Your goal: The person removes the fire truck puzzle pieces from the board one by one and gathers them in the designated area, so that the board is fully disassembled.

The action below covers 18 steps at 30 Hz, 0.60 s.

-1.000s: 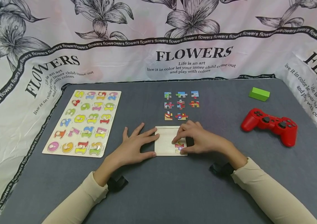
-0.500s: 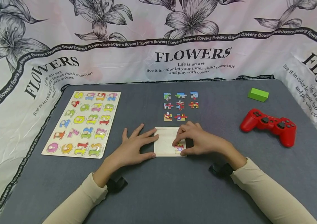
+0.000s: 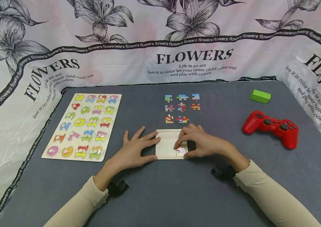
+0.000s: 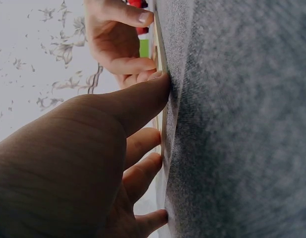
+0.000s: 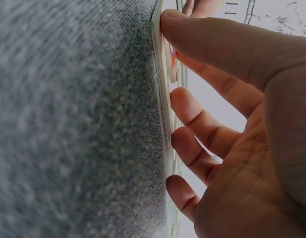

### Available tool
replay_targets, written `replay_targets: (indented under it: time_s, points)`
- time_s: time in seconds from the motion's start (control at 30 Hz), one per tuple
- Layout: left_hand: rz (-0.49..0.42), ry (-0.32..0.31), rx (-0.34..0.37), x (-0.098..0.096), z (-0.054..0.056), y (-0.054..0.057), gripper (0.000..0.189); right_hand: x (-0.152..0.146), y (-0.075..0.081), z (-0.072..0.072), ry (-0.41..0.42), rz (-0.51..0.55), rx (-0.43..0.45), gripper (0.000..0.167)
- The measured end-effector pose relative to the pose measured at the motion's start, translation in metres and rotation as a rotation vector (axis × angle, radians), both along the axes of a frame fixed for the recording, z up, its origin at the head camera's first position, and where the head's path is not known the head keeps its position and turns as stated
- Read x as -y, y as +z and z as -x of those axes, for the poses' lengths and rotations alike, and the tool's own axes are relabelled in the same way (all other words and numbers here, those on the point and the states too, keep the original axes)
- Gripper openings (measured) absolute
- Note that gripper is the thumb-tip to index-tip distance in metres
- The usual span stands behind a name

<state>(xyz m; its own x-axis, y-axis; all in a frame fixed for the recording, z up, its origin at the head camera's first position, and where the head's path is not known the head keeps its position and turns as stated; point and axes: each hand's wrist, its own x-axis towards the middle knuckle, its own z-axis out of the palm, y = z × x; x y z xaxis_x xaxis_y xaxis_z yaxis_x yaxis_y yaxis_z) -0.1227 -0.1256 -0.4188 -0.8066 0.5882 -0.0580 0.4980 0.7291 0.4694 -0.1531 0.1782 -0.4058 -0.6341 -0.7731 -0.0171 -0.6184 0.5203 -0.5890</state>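
Note:
A shallow wooden puzzle tray (image 3: 166, 145) lies in front of me. My left hand (image 3: 134, 149) is spread flat, its fingertips and thumb touching the tray's left edge. At the tray's lower right corner my right hand (image 3: 201, 142) pinches a small jigsaw piece (image 3: 180, 152) between thumb and index finger. In the right wrist view this jigsaw piece (image 5: 171, 64) is tilted against the tray, partly hidden by the fingers. The other right fingers curve over the tray's right side. Beyond the tray, several loose jigsaw pieces (image 3: 181, 107) lie in rows.
On the left lies a number board (image 3: 85, 126) with coloured numerals. A red game controller (image 3: 271, 127) and a green block (image 3: 260, 96) are at the right. The grey tabletop (image 3: 160, 195) meets a flower-printed cloth (image 3: 120, 67) at the back.
The jigsaw piece under my right fingers has shifted its tilt slightly and now looks paler. Both hands stay almost in place; the whole view has drifted a little.

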Motion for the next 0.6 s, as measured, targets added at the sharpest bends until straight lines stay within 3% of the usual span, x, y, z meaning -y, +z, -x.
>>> replay_targets:
  time_s: [0.6]
  points:
    - [0.002,0.002,-0.003,-0.0005,-0.0003,0.0002,0.068,0.0011,0.0049,-0.0033,-0.029,-0.013,0.049,0.042]
